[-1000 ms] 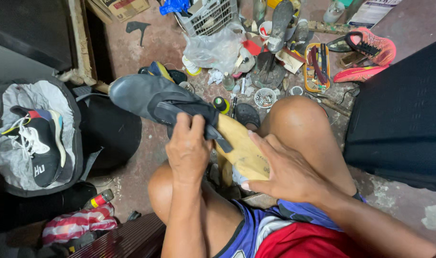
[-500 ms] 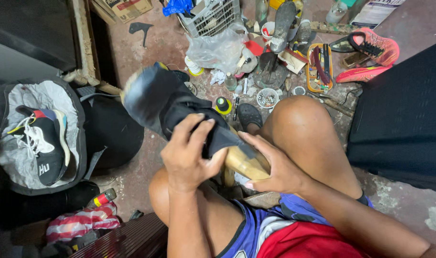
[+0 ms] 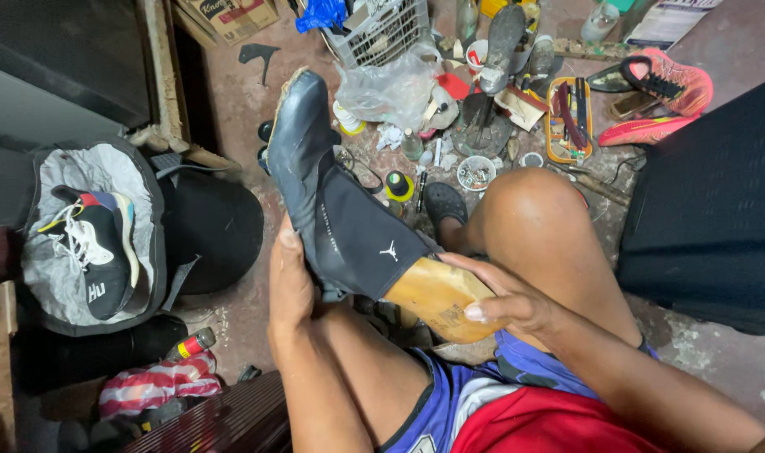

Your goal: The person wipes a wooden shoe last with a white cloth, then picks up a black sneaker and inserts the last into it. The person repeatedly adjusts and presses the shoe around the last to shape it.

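- The right hand (image 3: 504, 302) has its fingers clasped around the tan wooden form (image 3: 437, 298) sticking out of the shoe.
- The left hand (image 3: 290, 281) grips the black shoe (image 3: 332, 210) from the side, above the knees.
- Beyond on the floor (image 3: 231, 92): a tool tray (image 3: 567, 117), a white basket (image 3: 378, 33) and a pink sneaker (image 3: 667, 84).

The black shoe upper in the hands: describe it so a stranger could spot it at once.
Start at the bare knee mid-frame; just left, both hands grip a black shoe upper. Unlike the pink sneaker top right, it has no sole and is stretched over a tan wooden last.
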